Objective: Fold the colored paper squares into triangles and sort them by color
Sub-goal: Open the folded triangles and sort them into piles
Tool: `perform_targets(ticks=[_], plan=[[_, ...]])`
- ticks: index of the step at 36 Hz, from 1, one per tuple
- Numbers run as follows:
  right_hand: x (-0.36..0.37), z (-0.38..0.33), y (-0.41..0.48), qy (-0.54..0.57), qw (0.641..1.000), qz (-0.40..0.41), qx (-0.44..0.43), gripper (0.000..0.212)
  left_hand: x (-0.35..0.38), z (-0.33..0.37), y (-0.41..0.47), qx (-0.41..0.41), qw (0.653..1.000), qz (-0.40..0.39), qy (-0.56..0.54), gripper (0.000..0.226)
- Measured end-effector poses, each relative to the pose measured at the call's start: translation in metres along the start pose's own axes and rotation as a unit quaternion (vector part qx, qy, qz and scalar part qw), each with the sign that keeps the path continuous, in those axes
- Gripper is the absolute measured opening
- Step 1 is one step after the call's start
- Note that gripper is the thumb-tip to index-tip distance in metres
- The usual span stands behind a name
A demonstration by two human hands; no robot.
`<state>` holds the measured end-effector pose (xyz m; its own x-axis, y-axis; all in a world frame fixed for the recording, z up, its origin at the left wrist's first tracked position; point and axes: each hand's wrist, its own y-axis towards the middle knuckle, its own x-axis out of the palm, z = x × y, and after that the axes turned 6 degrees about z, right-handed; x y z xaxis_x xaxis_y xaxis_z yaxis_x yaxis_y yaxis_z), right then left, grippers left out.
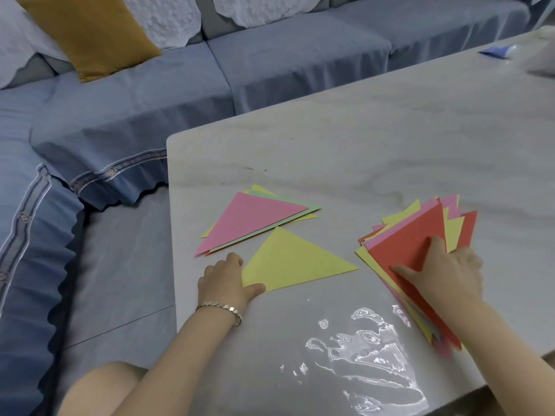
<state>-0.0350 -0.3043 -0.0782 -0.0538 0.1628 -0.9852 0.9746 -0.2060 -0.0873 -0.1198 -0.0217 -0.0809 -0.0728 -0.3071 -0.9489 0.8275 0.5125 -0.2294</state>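
A folded yellow triangle [294, 262] lies flat on the table near its left edge. My left hand [225, 280] pinches its near left corner, thumb on top and curled fingers at the edge. Just behind it lies a pile of folded triangles [255, 220] with pink on top and green and yellow beneath. To the right sits a fanned stack of paper squares [411, 244], red on top with yellow and pink under it. My right hand [444, 271] rests on the red sheet, thumb and index finger spread and pressing on it.
The pale marble-look table [360, 139] has a clear plastic sleeve [360, 349] lying at its near edge. A blue item [495, 51] lies at the far right. A blue covered sofa [120, 115] with a mustard cushion [90, 34] wraps the left and far sides.
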Motion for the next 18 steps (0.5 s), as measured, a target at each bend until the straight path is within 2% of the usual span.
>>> perform_targets(ticks=[7, 11, 14, 18], plan=[[0.001, 0.0, -0.007, 0.041, 0.997, 0.064, -0.034, 0.065, 0.001, 0.0, -0.007, -0.011, 0.997, 0.021, -0.074, 0.039], [0.0, -0.001, -0.012, 0.176, 0.973, 0.125, -0.077, 0.036, 0.001, 0.004, -0.016, 0.026, 0.987, 0.044, -0.153, 0.018], [-0.001, -0.002, -0.015, 0.266, 0.947, 0.131, -0.126, 0.02, -0.008, 0.008, -0.018, 0.025, 0.958, 0.09, -0.27, 0.012], [-0.011, -0.009, -0.021, 0.346, 0.921, 0.107, -0.142, 0.016, -0.03, 0.007, -0.001, -0.012, 0.904, 0.171, -0.392, 0.012]])
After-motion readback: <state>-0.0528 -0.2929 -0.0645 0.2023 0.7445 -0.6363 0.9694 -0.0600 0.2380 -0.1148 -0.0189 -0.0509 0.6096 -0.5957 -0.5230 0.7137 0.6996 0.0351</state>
